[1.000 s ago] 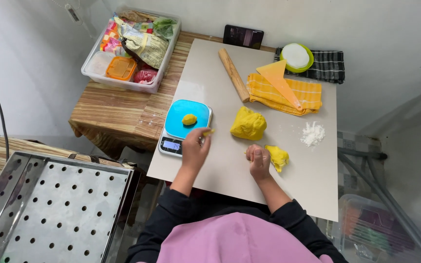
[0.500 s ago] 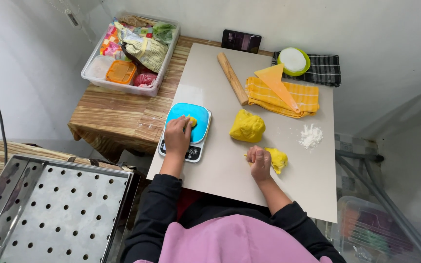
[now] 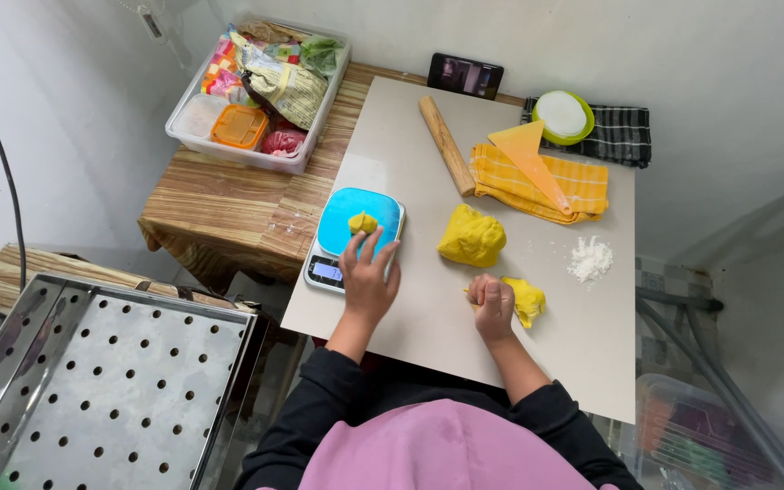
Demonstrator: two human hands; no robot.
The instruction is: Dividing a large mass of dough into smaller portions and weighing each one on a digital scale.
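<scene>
My left hand rests with fingers spread on the near edge of a blue-topped kitchen scale. A small lump of yellow dough sits on the scale just past my fingertips. My right hand is closed on a piece of yellow dough lying on the beige board. A larger mound of yellow dough lies between the scale and that piece.
A wooden rolling pin, yellow scraper, yellow cloth and flour pile lie farther back. A plastic bin of packets stands at the left. A perforated metal tray is at the lower left.
My left hand went over the scale's top, then drew back to its near edge, leaving the small dough lump in view. My right hand stayed on its dough piece.
</scene>
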